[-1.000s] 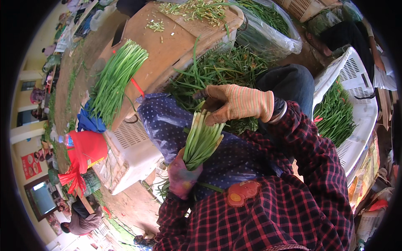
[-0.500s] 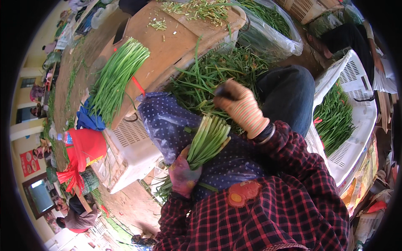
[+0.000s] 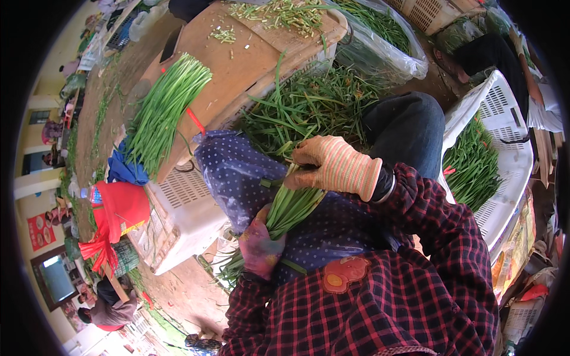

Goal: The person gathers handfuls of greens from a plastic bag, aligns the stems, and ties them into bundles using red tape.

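Observation:
My left hand (image 3: pixel 261 246), in a stained pink glove, is closed round a bunch of garlic chives (image 3: pixel 286 215) above my lap. The pale stem ends point away from me. At those ends my right hand (image 3: pixel 332 166), in an orange-striped glove with a dark fingertip area, is pinched onto the stems and hides part of them. A blue polka-dot apron (image 3: pixel 231 169) covers my lap beneath the bunch. Past my right hand lies a loose heap of green leaves (image 3: pixel 309 107).
A larger chive bundle (image 3: pixel 169 113) lies on the wooden board (image 3: pixel 228 68) at left, near cut stem bits (image 3: pixel 279 16). A white crate (image 3: pixel 513 151) with chives stands at right. A red bag (image 3: pixel 122 207) hangs at the left. Beyond the board is a clear plastic bag (image 3: pixel 409 65) of greens.
My right hand has come down and left from above the leaf heap onto the stem ends. My left hand keeps its hold, almost unmoved.

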The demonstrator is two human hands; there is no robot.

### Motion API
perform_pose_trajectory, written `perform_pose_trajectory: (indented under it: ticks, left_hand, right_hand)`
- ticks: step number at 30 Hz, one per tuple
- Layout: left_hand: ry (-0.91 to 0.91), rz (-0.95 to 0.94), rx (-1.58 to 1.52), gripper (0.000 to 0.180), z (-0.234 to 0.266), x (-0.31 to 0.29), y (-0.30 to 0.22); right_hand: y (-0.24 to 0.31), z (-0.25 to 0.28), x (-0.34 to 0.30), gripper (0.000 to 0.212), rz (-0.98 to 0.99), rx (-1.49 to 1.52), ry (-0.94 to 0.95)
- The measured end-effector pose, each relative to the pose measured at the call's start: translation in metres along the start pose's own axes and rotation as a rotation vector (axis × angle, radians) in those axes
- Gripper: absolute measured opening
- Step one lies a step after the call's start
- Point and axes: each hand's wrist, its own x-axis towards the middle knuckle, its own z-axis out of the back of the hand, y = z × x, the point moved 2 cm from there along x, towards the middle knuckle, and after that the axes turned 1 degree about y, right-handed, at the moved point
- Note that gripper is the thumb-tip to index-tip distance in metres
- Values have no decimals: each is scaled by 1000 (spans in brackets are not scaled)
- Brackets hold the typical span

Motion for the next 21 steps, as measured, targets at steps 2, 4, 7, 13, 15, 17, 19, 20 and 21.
perform_pose_trajectory:
  ticks: [2, 4, 7, 13, 15, 17, 19, 20, 21]
  left_hand:
    - [6, -9, -17, 59, -1, 1, 0]
    - [20, -12, -23, 59, -1, 3, 0]
    - [48, 1, -11, 58, 0, 4, -1]
    - [55, 29, -5, 56, 0, 5, -2]
    - [61, 50, -28, 55, 0, 5, -1]
    - [83, 51, -15, 55, 2, 7, -5]
    - [88, 48, -4, 55, 2, 7, -5]
    - [83, 45, 1, 55, 1, 7, -5]
    - [78, 43, 6, 55, 1, 7, -4]
  right_hand:
    - [-3, -5, -2, 36, 69, 31, -68]
    - [-5, -7, -4, 32, 114, 21, -108]
    - [-9, -7, -6, 30, 132, -29, -122]
    - [-14, -7, -7, 29, 142, 36, -126]
    - [-18, -10, -11, 30, 153, 141, -144]
    - [-14, -10, -10, 26, 104, 169, -156]
    - [-13, -11, -8, 24, 73, 182, -150]
    - [-14, -11, -6, 24, 66, 180, -138]
    - [-15, -11, -4, 23, 59, 179, -127]
